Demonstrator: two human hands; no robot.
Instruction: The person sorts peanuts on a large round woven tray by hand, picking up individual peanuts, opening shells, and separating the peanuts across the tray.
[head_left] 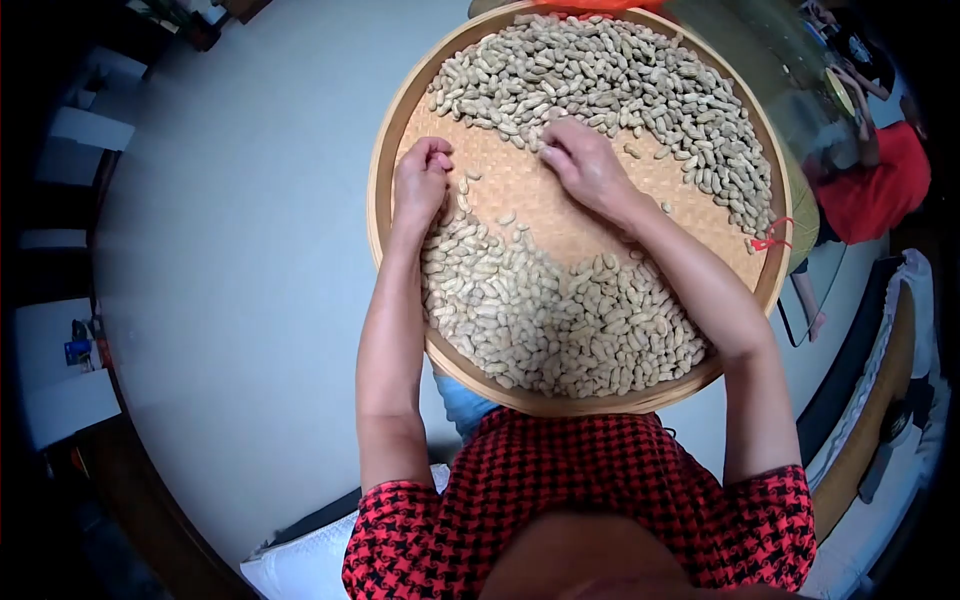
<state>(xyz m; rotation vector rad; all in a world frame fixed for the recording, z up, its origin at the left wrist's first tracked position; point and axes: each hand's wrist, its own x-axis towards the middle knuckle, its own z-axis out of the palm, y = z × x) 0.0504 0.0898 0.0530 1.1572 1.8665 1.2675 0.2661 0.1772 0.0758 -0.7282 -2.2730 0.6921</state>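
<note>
Unshelled peanuts [600, 80] lie in two heaps, far and near, inside a round woven tray [520, 190]. The right hand [583, 165] touches the far heap's edge, the left hand [424, 180] hovers at the tray's left side; both have curled fingers, each grip's closure unclear.

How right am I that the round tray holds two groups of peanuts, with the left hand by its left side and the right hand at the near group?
One thing is off: the head view shows the right hand at the far group of peanuts, not the near one. The round tray holds two groups, with the left hand by its left side.
</note>
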